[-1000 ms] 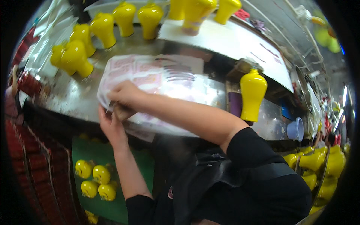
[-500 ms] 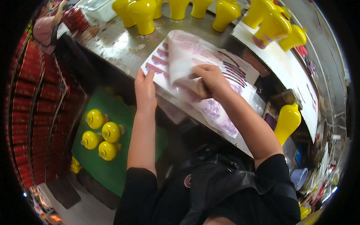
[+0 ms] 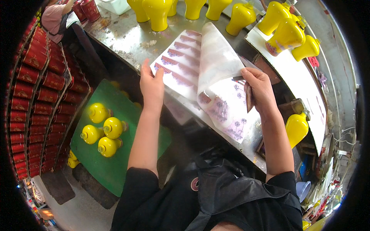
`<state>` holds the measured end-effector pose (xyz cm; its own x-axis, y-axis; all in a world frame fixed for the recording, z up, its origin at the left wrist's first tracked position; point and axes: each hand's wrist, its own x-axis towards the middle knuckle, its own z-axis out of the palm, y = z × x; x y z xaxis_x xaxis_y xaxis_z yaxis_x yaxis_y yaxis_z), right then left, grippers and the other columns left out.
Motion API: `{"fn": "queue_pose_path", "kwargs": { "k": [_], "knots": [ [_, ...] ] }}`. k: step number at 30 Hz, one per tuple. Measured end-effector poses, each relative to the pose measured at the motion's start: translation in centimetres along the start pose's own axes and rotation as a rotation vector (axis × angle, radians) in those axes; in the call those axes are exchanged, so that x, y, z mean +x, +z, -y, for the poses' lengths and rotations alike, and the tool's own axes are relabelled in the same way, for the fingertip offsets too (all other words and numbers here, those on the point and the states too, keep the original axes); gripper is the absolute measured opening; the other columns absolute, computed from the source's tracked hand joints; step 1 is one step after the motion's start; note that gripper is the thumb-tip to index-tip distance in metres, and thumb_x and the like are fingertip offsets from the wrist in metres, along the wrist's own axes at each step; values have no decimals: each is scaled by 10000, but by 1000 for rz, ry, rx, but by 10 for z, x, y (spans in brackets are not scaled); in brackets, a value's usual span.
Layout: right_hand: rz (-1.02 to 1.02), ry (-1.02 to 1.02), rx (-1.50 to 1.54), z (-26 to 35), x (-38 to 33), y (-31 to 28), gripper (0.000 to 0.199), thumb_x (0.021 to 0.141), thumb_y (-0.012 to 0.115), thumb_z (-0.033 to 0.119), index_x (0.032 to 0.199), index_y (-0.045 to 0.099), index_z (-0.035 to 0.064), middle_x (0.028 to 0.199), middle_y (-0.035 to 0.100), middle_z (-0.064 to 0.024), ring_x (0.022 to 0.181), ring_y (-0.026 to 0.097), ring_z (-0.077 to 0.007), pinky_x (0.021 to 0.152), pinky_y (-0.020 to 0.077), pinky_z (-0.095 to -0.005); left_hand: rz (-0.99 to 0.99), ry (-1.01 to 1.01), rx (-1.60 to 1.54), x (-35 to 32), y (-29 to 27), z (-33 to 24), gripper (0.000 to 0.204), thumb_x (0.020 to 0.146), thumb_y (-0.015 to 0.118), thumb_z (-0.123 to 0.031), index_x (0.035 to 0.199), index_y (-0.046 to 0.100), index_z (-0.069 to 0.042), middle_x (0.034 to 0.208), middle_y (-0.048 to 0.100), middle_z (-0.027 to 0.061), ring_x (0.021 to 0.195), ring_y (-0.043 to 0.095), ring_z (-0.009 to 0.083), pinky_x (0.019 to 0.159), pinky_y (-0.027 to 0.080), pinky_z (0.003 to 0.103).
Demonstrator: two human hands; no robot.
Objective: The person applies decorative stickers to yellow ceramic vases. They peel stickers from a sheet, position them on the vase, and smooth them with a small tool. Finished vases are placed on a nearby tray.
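Note:
My left hand [image 3: 152,86] is at the near left edge of a printed sheet [image 3: 179,61], thumb and fingers apart beside the paper. Rows of brown-purple bands run across that sheet. My right hand [image 3: 260,86] pinches the corner of a thin whitish cover sheet [image 3: 217,57], which is folded back over to the right. A flat brown piece with a pointed end [image 3: 249,98] is also held against my right palm; its kind is not clear. Beneath the lifted cover sheet lies another sheet with purple plant-like prints [image 3: 235,129].
Glossy yellow vases [image 3: 158,15] stand along the metal table [image 3: 119,40]. More are on a white board [image 3: 304,73] at right, one with a purple pattern [image 3: 285,36]. Yellow vases [image 3: 113,128] lie on a green surface [image 3: 127,169]; red canisters [image 3: 27,90] are stacked left. Another person [image 3: 54,21] is far left.
My right hand has moved right with the cover sheet's corner, uncovering more printed bands. My left hand's thumb and fingers have spread a little at the sheet's edge.

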<state>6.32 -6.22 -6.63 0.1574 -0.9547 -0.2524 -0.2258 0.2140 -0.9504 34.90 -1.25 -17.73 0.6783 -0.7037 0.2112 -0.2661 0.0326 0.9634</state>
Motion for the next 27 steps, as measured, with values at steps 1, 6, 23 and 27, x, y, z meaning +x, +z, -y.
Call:
{"fn": "queue_pose_path", "kwargs": {
  "k": [1,6,23,27],
  "knots": [
    [3,-13,21,-1,-4,-2,323,1025,620,226,1101,728,-70,893,729,-62,655,597,-67,588,475,-241,-64,161,287,-2,2,-3,571,928,652,-132,1442,476,44,1281,644,201,1125,651,347,994,509,419],
    [63,-85,-55,-11,-9,17,278,1024,645,214,1095,738,-38,847,722,-31,680,642,-78,602,522,-234,361,22,66,1,28,-45,667,946,719,-305,1481,460,-2,1297,657,203,1147,658,335,1003,500,423],
    [185,-6,-254,-48,-15,73,327,968,649,285,910,754,-19,737,718,-97,667,635,-131,679,549,-328,777,58,512,29,53,-80,748,747,810,-424,1394,571,-134,1225,714,160,1144,670,376,971,519,470],
    [273,48,-364,-46,-15,70,324,996,647,256,971,765,-44,722,692,-62,673,586,-89,660,516,-293,776,146,453,31,52,-64,681,754,792,-337,1357,594,-89,1196,714,183,1107,672,381,950,517,462]
  ]
}}
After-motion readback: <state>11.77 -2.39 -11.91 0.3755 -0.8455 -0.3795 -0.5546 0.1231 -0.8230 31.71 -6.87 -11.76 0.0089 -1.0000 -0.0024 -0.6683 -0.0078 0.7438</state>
